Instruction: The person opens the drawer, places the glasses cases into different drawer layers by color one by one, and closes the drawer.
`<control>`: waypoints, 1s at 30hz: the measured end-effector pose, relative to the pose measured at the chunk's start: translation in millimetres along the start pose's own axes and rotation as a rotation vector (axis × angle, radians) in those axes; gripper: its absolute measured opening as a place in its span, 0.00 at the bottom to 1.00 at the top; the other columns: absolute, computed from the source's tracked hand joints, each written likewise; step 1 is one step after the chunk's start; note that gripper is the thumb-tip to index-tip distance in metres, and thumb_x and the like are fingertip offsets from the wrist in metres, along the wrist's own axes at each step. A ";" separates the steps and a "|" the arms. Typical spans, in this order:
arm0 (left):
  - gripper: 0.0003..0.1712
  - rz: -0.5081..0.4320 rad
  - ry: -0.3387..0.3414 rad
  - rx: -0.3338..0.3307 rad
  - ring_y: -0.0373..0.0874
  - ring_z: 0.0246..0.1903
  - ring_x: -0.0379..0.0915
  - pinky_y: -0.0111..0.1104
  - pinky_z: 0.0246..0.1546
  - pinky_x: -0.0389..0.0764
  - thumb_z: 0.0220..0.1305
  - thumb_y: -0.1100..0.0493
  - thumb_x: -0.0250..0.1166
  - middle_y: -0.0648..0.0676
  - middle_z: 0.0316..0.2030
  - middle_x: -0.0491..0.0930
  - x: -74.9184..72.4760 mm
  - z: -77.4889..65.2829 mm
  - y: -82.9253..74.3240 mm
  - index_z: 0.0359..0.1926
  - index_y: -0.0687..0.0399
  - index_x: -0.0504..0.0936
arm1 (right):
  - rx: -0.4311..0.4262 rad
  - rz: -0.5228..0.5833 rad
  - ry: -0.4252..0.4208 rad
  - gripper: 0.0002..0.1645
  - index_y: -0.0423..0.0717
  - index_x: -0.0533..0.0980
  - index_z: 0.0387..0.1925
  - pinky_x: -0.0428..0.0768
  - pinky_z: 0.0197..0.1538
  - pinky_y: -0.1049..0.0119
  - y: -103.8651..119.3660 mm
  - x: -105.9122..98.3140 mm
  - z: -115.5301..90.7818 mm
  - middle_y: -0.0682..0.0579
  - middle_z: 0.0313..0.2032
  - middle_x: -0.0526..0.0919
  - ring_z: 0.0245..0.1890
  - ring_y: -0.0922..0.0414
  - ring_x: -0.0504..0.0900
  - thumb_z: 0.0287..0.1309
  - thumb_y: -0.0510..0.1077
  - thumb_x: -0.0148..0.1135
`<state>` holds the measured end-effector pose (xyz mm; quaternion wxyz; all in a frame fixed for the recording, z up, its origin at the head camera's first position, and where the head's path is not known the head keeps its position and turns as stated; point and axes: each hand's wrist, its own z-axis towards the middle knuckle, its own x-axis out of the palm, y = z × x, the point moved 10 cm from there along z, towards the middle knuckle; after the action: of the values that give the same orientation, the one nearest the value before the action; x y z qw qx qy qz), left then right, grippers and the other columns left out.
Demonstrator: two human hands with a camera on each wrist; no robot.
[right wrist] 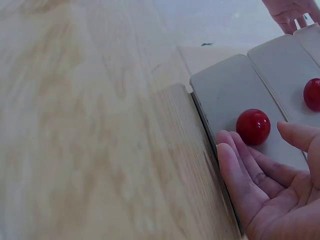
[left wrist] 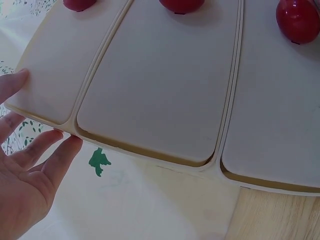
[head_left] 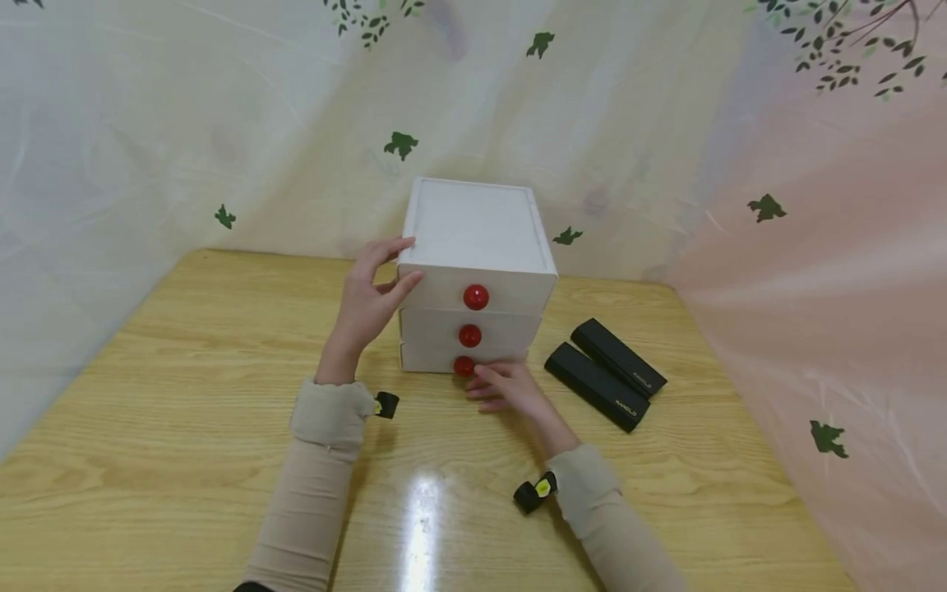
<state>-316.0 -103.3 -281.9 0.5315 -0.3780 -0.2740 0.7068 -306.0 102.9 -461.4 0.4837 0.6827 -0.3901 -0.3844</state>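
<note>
A white three-drawer cabinet point(head_left: 477, 226) stands on the table, a round red knob on each drawer. My left hand point(head_left: 367, 304) holds the cabinet's left front edge near the top. Its thumb lies on the top drawer's front point(left wrist: 55, 70), and the other fingers reach around to the side. Low at the front, my right hand point(head_left: 512, 388) is beside the bottom knob point(head_left: 464, 367). In the right wrist view its fingers extend along the near side of that red knob point(right wrist: 253, 127), with the thumb apart from it. All three drawers sit within the cabinet frame.
Two black oblong cases point(head_left: 598, 386) with small lettering lie side by side to the right of the cabinet. Behind the wooden table point(head_left: 185, 411) hangs a pale curtain point(head_left: 296, 123) with green leaf prints, and a pinkish part of it borders the right side.
</note>
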 end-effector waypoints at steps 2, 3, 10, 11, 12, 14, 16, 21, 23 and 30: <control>0.26 -0.003 0.000 0.003 0.52 0.60 0.70 0.52 0.49 0.82 0.62 0.61 0.67 0.60 0.62 0.71 0.1 0.5 -0.1 0.61 0.58 0.75 | 0.004 0.000 0.003 0.25 0.25 0.72 0.55 0.87 0.40 0.62 -1.0 2.0 2.8 0.32 0.48 0.82 0.41 0.53 0.87 0.72 0.46 0.50; 0.26 -0.005 0.000 0.004 0.52 0.60 0.69 0.51 0.49 0.82 0.62 0.61 0.67 0.60 0.62 0.71 0.0 0.6 -0.2 0.61 0.58 0.75 | 0.007 -0.001 0.000 0.25 0.26 0.72 0.55 0.87 0.40 0.63 -1.1 2.7 3.9 0.32 0.48 0.82 0.41 0.54 0.87 0.71 0.46 0.50; 0.26 -0.005 0.000 0.007 0.51 0.60 0.69 0.51 0.49 0.82 0.62 0.61 0.67 0.59 0.62 0.71 -0.5 1.7 -0.3 0.62 0.57 0.75 | 0.029 0.031 -0.027 0.24 0.28 0.73 0.56 0.87 0.38 0.66 -0.1 6.1 9.3 0.33 0.47 0.83 0.41 0.54 0.87 0.70 0.45 0.51; 0.26 -0.003 0.000 0.008 0.51 0.60 0.70 0.51 0.49 0.82 0.62 0.61 0.67 0.59 0.62 0.71 -0.5 1.9 -0.2 0.62 0.57 0.75 | 0.033 0.037 -0.031 0.24 0.28 0.73 0.56 0.87 0.38 0.66 0.0 6.3 9.9 0.34 0.46 0.84 0.40 0.55 0.87 0.70 0.45 0.51; 0.26 -0.003 -0.001 0.009 0.51 0.60 0.70 0.51 0.49 0.82 0.62 0.61 0.67 0.59 0.62 0.71 -0.5 2.1 -0.2 0.62 0.57 0.75 | 0.037 0.042 -0.034 0.24 0.28 0.73 0.56 0.87 0.38 0.66 0.1 6.5 10.5 0.34 0.46 0.84 0.40 0.55 0.87 0.70 0.45 0.52; 0.26 -0.003 -0.002 0.010 0.51 0.60 0.70 0.51 0.49 0.82 0.62 0.61 0.67 0.59 0.62 0.71 -0.7 2.6 -0.2 0.62 0.57 0.75 | 0.044 0.053 -0.045 0.24 0.28 0.73 0.56 0.87 0.39 0.66 0.4 6.4 12.2 0.36 0.45 0.85 0.39 0.56 0.87 0.70 0.45 0.52; 0.26 -0.004 -0.002 0.010 0.51 0.60 0.69 0.51 0.49 0.82 0.62 0.61 0.67 0.59 0.62 0.71 -1.0 3.2 -0.1 0.62 0.57 0.75 | 0.055 0.060 -0.057 0.24 0.30 0.74 0.56 0.87 0.38 0.65 0.0 6.1 14.1 0.36 0.44 0.85 0.38 0.56 0.87 0.70 0.46 0.53; 0.26 -0.005 -0.007 0.014 0.51 0.60 0.69 0.51 0.49 0.82 0.63 0.60 0.67 0.58 0.62 0.71 -1.6 4.4 -0.1 0.62 0.56 0.75 | 0.055 0.074 -0.096 0.25 0.31 0.76 0.53 0.87 0.38 0.65 1.3 4.8 18.7 0.36 0.42 0.86 0.36 0.55 0.88 0.68 0.50 0.55; 0.25 -0.008 -0.006 0.017 0.51 0.60 0.70 0.51 0.49 0.82 0.63 0.60 0.66 0.58 0.62 0.71 -1.1 4.5 0.5 0.61 0.56 0.75 | 0.053 0.085 -0.114 0.26 0.31 0.77 0.52 0.87 0.37 0.64 1.3 4.1 19.2 0.36 0.41 0.87 0.35 0.55 0.88 0.68 0.51 0.56; 0.26 -0.008 -0.003 0.011 0.49 0.60 0.70 0.50 0.48 0.83 0.62 0.61 0.67 0.58 0.61 0.72 -0.2 0.6 2.0 0.61 0.57 0.75 | 0.069 0.113 -0.133 0.25 0.30 0.76 0.51 0.87 0.37 0.63 -4.1 4.9 16.2 0.36 0.40 0.87 0.32 0.57 0.88 0.67 0.49 0.57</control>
<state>-317.5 -104.1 -283.0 0.5362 -0.3728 -0.2725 0.7066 -318.0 93.5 -469.9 0.4538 0.6488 -0.4723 -0.3874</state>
